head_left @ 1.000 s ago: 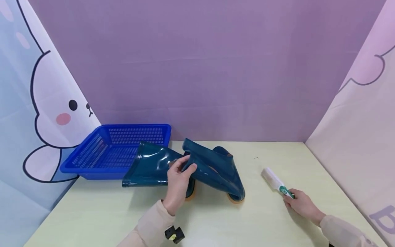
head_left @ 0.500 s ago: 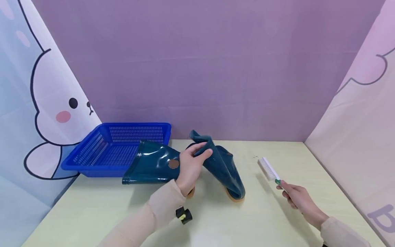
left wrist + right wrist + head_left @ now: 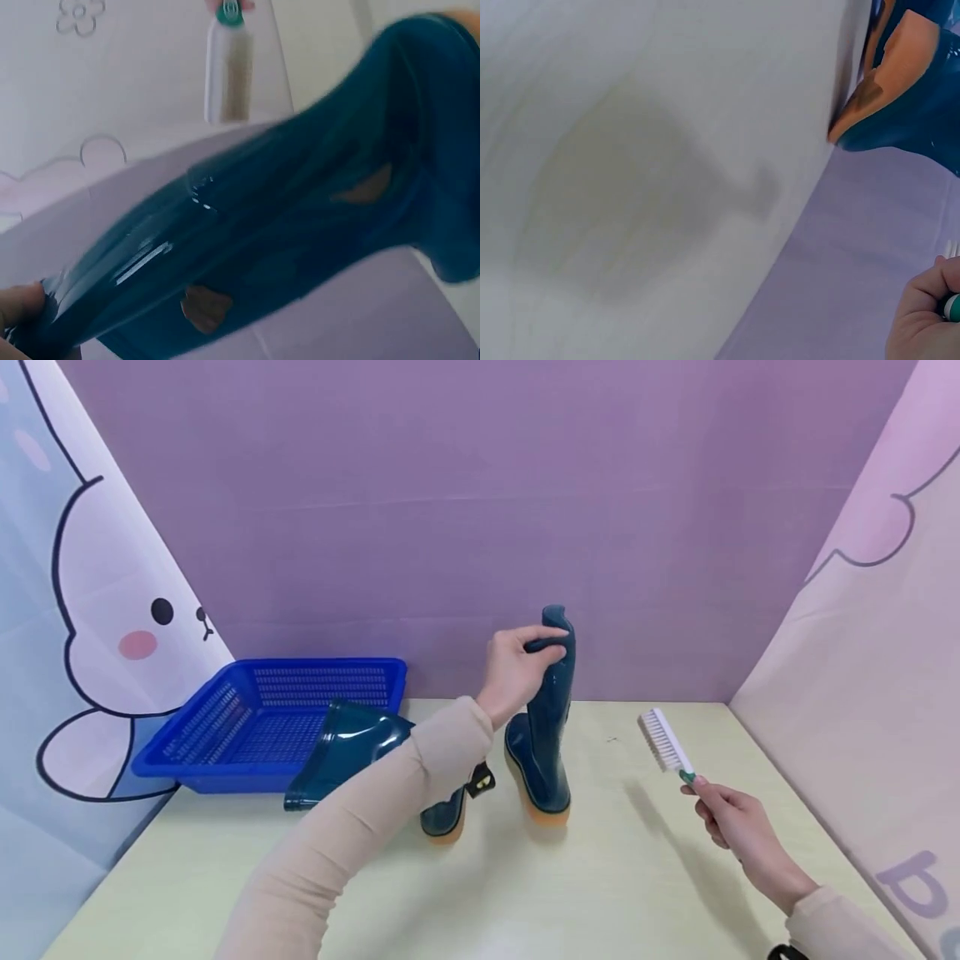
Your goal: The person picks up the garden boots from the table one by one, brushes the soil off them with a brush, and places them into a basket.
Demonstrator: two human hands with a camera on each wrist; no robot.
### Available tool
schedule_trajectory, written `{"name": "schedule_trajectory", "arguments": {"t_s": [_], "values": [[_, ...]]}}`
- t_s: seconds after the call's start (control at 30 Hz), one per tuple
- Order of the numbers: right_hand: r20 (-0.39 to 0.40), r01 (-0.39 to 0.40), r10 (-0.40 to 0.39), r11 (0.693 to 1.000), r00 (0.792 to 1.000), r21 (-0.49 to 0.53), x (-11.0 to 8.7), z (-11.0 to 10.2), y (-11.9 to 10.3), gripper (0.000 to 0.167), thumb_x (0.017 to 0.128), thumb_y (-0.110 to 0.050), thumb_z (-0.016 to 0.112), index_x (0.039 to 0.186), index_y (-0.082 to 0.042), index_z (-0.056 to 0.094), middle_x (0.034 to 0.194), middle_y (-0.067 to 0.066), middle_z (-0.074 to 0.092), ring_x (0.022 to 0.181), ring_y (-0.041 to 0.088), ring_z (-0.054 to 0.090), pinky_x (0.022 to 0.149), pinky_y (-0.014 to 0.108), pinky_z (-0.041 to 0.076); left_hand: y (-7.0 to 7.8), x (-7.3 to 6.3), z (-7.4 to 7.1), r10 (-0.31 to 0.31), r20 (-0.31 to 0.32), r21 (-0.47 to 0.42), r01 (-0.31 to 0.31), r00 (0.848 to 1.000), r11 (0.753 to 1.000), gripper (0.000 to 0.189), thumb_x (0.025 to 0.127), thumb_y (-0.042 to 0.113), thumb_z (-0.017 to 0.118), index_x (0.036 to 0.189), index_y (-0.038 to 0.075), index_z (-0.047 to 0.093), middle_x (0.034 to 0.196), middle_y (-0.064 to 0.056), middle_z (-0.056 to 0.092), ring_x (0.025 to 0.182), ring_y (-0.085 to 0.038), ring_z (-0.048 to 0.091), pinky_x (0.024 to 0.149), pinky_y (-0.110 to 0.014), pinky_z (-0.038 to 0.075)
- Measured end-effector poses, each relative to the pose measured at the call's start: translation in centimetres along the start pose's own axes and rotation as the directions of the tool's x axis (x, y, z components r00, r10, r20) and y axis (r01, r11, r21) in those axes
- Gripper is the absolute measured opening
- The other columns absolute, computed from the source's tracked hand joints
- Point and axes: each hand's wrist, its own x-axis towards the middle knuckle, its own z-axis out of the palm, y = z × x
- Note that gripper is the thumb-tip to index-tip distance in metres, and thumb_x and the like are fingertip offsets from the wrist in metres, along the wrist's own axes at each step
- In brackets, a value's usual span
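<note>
My left hand (image 3: 516, 670) pinches the top of a dark teal rubber boot (image 3: 549, 735), which now stands upright with its tan sole toward the table. Brown patches (image 3: 206, 309) show on its shaft in the left wrist view. A second matching boot (image 3: 345, 747) lies on its side to the left, its middle hidden behind my left sleeve. Off to the right, my right hand (image 3: 744, 839) grips a white scrubbing brush (image 3: 670, 742) by its handle, the bristle head raised over the table and apart from the boots.
At the back left is a blue perforated plastic basket (image 3: 247, 777); the lying boot's shaft overlaps its front right corner. A purple cloth wall (image 3: 480, 527) closes off the rear of the pale table (image 3: 600, 893), with printed cloth panels at both sides.
My left hand has lifted the held boot's top up and to the right, bringing it from leaning over to upright. My right hand has raised the brush and turned its bristles to the left.
</note>
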Motion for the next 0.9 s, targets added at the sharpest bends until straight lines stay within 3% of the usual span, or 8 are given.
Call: {"name": "schedule_trajectory", "arguments": {"t_s": [0.2,0.4,0.53,0.63,0.73,0.83,0.9], "values": [[-0.018,0.026,-0.027,0.999,0.999,-0.019,0.0,-0.5,-0.6,0.024,0.094,-0.046,0.042,0.083,-0.036,0.061,0.061,-0.012,0.043,0.046,0.000,0.033,0.042,0.022,0.032,0.4,0.9,-0.5,0.063,0.022,-0.006,-0.063,0.998,0.998,0.019,0.085,0.015,0.064,0.102,0.022,0.071,0.112,0.003,0.064,0.038,-0.015,0.033,0.041,-0.023,0.032],[-0.005,0.039,-0.039,0.999,0.999,0.009,-0.3,-0.1,-0.8,0.024,0.094,-0.046,0.044,0.084,-0.034,0.063,0.061,-0.013,0.044,0.046,-0.001,0.033,0.041,0.024,0.031,-0.2,-0.4,-0.4,0.136,0.060,-0.054,-0.133,0.989,0.990,0.018,0.086,0.015,0.064,0.101,0.020,0.072,0.108,0.005,0.066,0.040,-0.015,0.031,0.047,-0.024,0.034],[-0.002,0.035,-0.035,0.999,0.999,-0.009,-1.0,0.4,-0.6,0.024,0.094,-0.045,0.044,0.084,-0.033,0.062,0.061,-0.012,0.043,0.045,0.000,0.032,0.040,0.025,0.031,-1.4,-2.3,-1.0,0.089,0.069,-0.081,-0.083,0.994,0.993,0.019,0.085,0.014,0.064,0.101,0.020,0.072,0.106,0.005,0.066,0.046,-0.012,0.039,0.050,-0.023,0.037],[-0.010,0.046,-0.047,0.998,0.999,-0.043,-1.3,0.6,-0.3,0.023,0.094,-0.043,0.045,0.085,-0.031,0.062,0.061,-0.011,0.043,0.046,0.000,0.032,0.040,0.024,0.031,-2.0,-3.6,-1.8,0.035,0.078,-0.083,-0.029,0.996,0.996,0.020,0.085,0.014,0.065,0.104,0.021,0.071,0.109,0.005,0.064,0.063,-0.005,0.055,0.057,-0.020,0.046],[-0.017,0.093,-0.095,0.990,0.995,-0.110,-1.4,0.9,-0.2,0.026,0.095,-0.039,0.046,0.094,-0.021,0.064,0.063,-0.011,0.044,0.048,0.000,0.034,0.041,0.024,0.032,-2.6,-4.7,-2.7,0.010,0.101,-0.056,-0.005,0.995,0.998,0.024,0.086,0.015,0.064,0.109,0.022,0.068,0.115,0.004,0.062,0.065,-0.006,0.056,0.059,-0.020,0.047],[-0.017,0.177,-0.187,0.955,0.982,-0.237,-1.6,1.3,-0.1,0.032,0.096,-0.033,0.046,0.101,-0.006,0.062,0.065,-0.008,0.046,0.049,0.002,0.034,0.042,0.025,0.032,-3.2,-5.6,-3.6,0.002,0.112,-0.030,0.001,0.994,1.000,0.028,0.088,0.017,0.062,0.115,0.025,0.065,0.121,0.005,0.060,0.061,-0.005,0.054,0.059,-0.020,0.047],[-0.017,0.247,-0.267,0.911,0.963,-0.332,-1.8,1.7,0.0,0.033,0.096,-0.029,0.047,0.101,0.001,0.061,0.066,-0.006,0.048,0.049,0.003,0.034,0.042,0.025,0.032,-3.5,-6.0,-4.1,-0.001,0.117,-0.018,0.003,0.993,1.000,0.031,0.089,0.018,0.061,0.118,0.025,0.063,0.123,0.004,0.059,0.062,-0.006,0.054,0.060,-0.019,0.047]]}}
